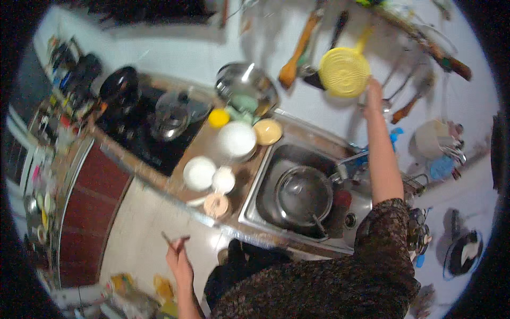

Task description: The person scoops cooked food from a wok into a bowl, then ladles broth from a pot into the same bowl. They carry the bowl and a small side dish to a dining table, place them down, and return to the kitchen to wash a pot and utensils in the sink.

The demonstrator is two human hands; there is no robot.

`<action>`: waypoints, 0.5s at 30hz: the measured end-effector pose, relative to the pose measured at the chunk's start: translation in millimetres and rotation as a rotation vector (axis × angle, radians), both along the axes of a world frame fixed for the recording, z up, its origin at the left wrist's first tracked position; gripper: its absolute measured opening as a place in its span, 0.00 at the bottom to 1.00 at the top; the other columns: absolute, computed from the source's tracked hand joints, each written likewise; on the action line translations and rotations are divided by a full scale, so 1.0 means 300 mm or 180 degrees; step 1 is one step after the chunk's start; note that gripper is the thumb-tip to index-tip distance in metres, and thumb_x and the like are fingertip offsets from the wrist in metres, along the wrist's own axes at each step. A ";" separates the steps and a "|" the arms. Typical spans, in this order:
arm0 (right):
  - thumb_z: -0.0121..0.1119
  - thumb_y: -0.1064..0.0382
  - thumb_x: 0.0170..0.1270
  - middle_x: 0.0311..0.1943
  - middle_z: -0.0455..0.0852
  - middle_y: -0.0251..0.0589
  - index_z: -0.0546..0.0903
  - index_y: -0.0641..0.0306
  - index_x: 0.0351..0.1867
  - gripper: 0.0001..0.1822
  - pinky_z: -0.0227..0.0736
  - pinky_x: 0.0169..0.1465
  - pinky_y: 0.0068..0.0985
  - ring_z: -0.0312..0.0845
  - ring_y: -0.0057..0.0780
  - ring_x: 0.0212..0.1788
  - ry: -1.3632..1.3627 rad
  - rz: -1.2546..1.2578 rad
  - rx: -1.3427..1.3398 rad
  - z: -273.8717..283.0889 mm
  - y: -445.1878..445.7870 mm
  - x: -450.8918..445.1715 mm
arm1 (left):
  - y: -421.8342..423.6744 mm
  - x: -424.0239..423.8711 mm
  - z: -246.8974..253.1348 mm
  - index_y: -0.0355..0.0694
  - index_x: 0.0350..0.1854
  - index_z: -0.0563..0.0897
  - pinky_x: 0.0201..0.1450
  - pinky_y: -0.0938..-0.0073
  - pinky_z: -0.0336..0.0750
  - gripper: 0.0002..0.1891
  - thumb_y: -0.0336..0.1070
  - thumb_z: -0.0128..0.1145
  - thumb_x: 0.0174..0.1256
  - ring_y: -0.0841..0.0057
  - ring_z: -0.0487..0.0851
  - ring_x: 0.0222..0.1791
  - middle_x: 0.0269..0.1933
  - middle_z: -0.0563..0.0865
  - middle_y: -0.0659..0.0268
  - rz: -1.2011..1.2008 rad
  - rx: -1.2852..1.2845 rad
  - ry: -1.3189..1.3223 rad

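My right hand [373, 93] is raised to the wall at the lower right rim of a yellow plastic strainer [344, 72], whose handle points up toward the hanging utensils. The hand is blurred, so its grip on the rim cannot be made out. A wooden spatula [293, 71] hangs to the left of the strainer. My left hand [177, 251] is low at the left, over the floor, with a thin dark object [166, 238] at its fingers; whether that is a utensil cannot be told. Below my right arm, a round metal pan [305, 195] lies in the steel sink [267, 159].
White bowls [237, 138], a yellow bowl [268, 132] and a large steel bowl [227, 79] stand on the counter left of the sink. A black cooktop [147, 147] with a pot lies further left. A faucet [338, 175] reaches over the sink beneath my right arm.
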State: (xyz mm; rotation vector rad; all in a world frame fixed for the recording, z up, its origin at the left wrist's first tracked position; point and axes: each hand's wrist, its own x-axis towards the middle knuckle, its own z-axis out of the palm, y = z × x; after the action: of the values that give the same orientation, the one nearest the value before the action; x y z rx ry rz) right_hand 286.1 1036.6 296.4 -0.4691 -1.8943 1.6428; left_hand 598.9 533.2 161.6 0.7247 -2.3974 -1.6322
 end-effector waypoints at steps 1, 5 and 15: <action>0.51 0.53 0.62 0.42 0.77 0.37 0.72 0.64 0.48 0.19 0.62 0.52 0.23 0.68 0.26 0.46 0.0830 -0.0544 0.0868 -0.093 0.203 -0.003 | 0.032 -0.052 0.001 0.31 0.35 0.80 0.44 0.78 0.69 0.10 0.29 0.46 0.60 0.78 0.76 0.37 0.34 0.81 0.61 -0.0277 0.0031 0.0077; 0.54 0.60 0.61 0.39 0.79 0.37 0.77 0.66 0.41 0.12 0.66 0.47 0.23 0.72 0.24 0.42 0.0644 0.0341 0.1264 -0.360 -0.174 0.185 | 0.079 -0.104 -0.063 0.33 0.36 0.80 0.36 0.83 0.69 0.07 0.30 0.57 0.57 0.84 0.74 0.33 0.32 0.80 0.65 -0.0096 0.0506 0.0146; 0.30 0.40 0.69 0.52 0.76 0.40 0.70 0.65 0.54 0.31 0.57 0.60 0.30 0.68 0.32 0.55 -0.1693 0.2802 -0.2460 -0.689 -0.964 0.403 | 0.176 -0.236 -0.278 0.32 0.64 0.57 0.56 0.74 0.66 0.50 0.28 0.74 0.35 0.73 0.66 0.60 0.61 0.67 0.57 -0.0619 0.1316 0.0543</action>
State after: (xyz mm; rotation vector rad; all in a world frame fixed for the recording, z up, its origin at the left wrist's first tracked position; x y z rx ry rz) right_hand 407.1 747.3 89.6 -0.4055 -1.8636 3.1315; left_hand 528.2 585.9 78.1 0.3899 -2.0886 -2.2061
